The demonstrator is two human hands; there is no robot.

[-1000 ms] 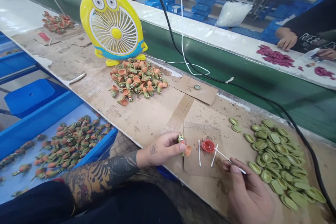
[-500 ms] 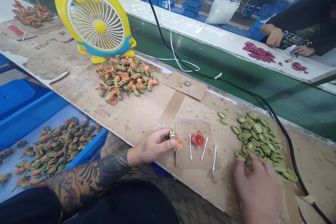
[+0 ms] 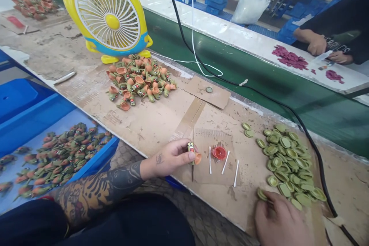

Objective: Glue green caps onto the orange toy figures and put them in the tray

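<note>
Near the middle front edge of the table, my left hand (image 3: 175, 157) is closed on a small green and orange figure (image 3: 190, 148) with yellow eyes. At the right, my right hand (image 3: 281, 219) pinches a green oval piece (image 3: 262, 194) between thumb and fingers. The pile of green oval pieces (image 3: 291, 157) lies just beyond that hand. Between the hands, a red cap of red liquid (image 3: 219, 153) sits on a cardboard square (image 3: 201, 175) among several cotton swabs (image 3: 224, 162). A heap of green and orange figures (image 3: 140, 78) lies farther back.
A yellow fan (image 3: 112, 21) stands behind the heap. A black cable (image 3: 319, 157) runs along the right. At the left front is a blue bin (image 3: 100, 157) full of figures. Across the green divider, a person's hands (image 3: 317, 45) work near purple pieces (image 3: 290, 58).
My right hand has drawn back toward me from the pile and now holds one green oval piece. My left hand keeps its hold on the figure. The view has shifted slightly.
</note>
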